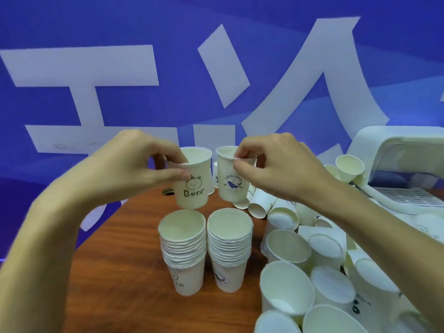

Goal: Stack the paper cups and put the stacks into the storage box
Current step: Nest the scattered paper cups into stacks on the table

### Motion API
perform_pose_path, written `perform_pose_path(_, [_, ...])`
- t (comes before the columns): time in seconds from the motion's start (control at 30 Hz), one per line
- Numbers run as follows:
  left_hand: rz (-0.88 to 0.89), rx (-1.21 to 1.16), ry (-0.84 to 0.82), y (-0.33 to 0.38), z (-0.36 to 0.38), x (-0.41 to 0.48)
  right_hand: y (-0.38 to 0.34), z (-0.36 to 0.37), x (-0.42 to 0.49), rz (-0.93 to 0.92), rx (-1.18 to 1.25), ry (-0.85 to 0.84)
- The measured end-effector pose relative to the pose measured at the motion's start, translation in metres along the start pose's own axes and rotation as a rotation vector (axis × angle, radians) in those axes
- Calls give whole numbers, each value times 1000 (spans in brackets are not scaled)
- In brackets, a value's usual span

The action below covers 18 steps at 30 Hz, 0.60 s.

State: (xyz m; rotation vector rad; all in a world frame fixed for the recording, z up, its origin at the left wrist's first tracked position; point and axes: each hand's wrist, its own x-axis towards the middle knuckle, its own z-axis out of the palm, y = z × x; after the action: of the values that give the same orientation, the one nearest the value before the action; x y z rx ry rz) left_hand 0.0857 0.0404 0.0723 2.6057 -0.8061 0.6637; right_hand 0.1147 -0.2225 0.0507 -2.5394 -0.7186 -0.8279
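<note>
Two stacks of white paper cups stand side by side on the wooden table: the left stack (pixel 183 251) and the right stack (pixel 229 248). My left hand (pixel 134 162) pinches the rim of a cup printed "Bear" (pixel 192 186), held upright just above the left stack. My right hand (pixel 276 164) pinches the rim of a cup with a whale print (pixel 233 181), held above the right stack, slightly tilted. The white storage box (pixel 403 169) stands open at the far right.
A heap of loose paper cups (pixel 312 267) covers the table's right side, some upright, some lying on their sides. The brown table (pixel 115 260) ends at a curved edge on the left. A blue wall with large white characters fills the background.
</note>
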Motion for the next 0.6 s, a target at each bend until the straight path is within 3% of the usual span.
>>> perform_pose_path(0.13, [35, -4, 78, 10, -13, -16, -12, -12, -6, -4, 19, -9])
perform_pose_path(0.4, [-66, 50, 36, 15, -10, -49, -30, -25, -29, -69, 82, -69])
perform_pose_path(0.6, [-118, 8, -99, 14, 5, -49, -27, -16, -46, -99, 98, -133])
